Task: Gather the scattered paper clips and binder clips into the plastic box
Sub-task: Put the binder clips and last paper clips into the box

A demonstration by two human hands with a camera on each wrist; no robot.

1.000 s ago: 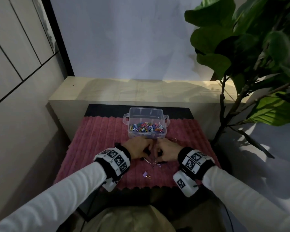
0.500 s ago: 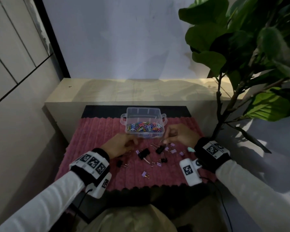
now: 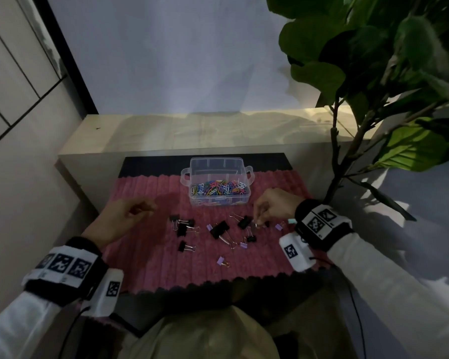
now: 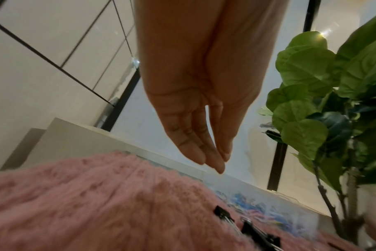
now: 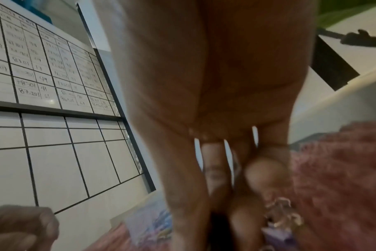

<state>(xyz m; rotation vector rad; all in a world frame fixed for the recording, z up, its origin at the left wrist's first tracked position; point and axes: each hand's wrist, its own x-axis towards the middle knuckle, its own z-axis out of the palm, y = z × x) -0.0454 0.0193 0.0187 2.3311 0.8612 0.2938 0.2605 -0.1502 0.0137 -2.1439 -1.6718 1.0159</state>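
Clear plastic box (image 3: 219,187) at the far middle of the pink mat (image 3: 145,252) holds bright paper clips (image 3: 218,188). Black and lilac binder clips (image 3: 219,228) lie nearer. Right hand (image 3: 275,206) pinches one; left hand (image 3: 122,218) hovers, fingers loosely together, empty.

We observe white long sleeves (image 3: 389,286) on both arms. Each wrist carries a black band (image 3: 319,224) with white panels printed in black square-pattern markers. A white camera housing (image 3: 296,251), marked likewise, hangs under each wrist, trailing a thin black cable (image 3: 355,314). Khaki trousers (image 3: 205,340) cover the lap.
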